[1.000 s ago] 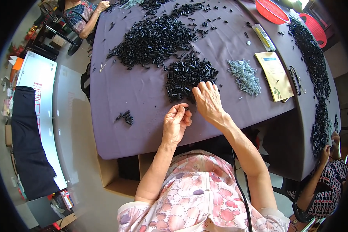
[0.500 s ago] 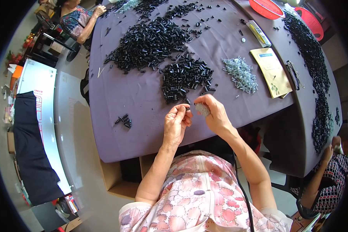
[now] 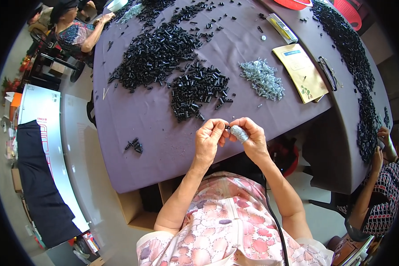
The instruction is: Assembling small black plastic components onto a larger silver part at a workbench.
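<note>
Above the near edge of the purple-grey cloth-covered table (image 3: 164,155), my two hands meet fingertip to fingertip. My left hand (image 3: 207,141) is closed in a pinch on a small black plastic piece (image 3: 227,127). Against that piece, the fingers of my right hand (image 3: 256,141) are pressed together; what they hold is too small to make out. A silvery-grey covering (image 3: 239,134) sits around my right thumb. Beyond my hands lies a heap of short black tubular pieces (image 3: 197,91). To its right is a pile of small clear parts (image 3: 262,80).
A bigger black heap (image 3: 153,55) spreads farther back; a few pieces (image 3: 134,145) lie at left. Toward the right are a yellow booklet (image 3: 300,73), eyeglasses (image 3: 327,73) and a clear case (image 3: 281,29). Co-workers sit at far left (image 3: 75,37) and lower right (image 3: 379,195).
My right hand has come in from slightly apart, and its fingers now meet my left hand at the black piece. The whole view has shifted a little, so the table's things appear farther left.
</note>
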{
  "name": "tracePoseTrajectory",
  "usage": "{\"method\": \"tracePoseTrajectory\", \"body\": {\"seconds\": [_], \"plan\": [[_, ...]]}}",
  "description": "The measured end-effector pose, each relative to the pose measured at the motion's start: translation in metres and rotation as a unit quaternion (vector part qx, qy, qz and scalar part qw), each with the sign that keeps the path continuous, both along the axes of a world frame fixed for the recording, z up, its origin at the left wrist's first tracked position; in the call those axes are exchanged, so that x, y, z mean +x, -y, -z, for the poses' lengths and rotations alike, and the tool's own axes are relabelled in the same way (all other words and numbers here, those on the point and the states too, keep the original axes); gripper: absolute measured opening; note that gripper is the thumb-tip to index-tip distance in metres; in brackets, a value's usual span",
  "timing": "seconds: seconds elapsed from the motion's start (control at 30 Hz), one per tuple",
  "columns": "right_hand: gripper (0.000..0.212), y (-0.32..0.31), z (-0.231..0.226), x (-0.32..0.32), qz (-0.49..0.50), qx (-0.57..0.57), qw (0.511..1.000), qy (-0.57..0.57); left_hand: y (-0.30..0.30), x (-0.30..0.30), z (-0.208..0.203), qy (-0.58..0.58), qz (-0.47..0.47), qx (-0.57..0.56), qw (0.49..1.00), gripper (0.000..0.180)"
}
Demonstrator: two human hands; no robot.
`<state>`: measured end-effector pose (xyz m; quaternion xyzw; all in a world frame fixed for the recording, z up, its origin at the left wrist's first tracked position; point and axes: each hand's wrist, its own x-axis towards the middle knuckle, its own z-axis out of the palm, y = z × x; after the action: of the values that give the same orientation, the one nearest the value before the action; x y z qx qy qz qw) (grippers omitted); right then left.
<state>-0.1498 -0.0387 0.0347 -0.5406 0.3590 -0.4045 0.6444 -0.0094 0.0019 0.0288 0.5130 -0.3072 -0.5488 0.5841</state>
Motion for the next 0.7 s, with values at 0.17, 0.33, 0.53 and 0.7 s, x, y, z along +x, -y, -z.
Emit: {"method": "tracePoseTrajectory", "body": {"seconds": [0.17, 0.33, 0.53, 0.7], "plan": [[0.008, 0.002, 0.001, -0.002, -0.004, 0.024, 0.999, 0.021, 0.002, -0.005, 0.000, -0.008, -0.014, 0.002, 1.000, 0.020], [0.008, 0.000, 0.006, -0.004, 0.001, 0.063, 0.993, 0.102, -0.002, -0.009, -0.010, -0.152, 0.007, -0.016, 0.988, 0.022], [0.010, -0.004, 0.009, 0.000, 0.011, 0.093, 0.986, 0.140, -0.002, -0.011, -0.004, -0.240, -0.021, -0.027, 0.970, 0.023], [0.009, -0.005, 0.008, 0.003, 0.021, 0.098, 0.984, 0.149, -0.002, -0.010, -0.006, -0.268, -0.028, -0.032, 0.962, 0.023]]}}
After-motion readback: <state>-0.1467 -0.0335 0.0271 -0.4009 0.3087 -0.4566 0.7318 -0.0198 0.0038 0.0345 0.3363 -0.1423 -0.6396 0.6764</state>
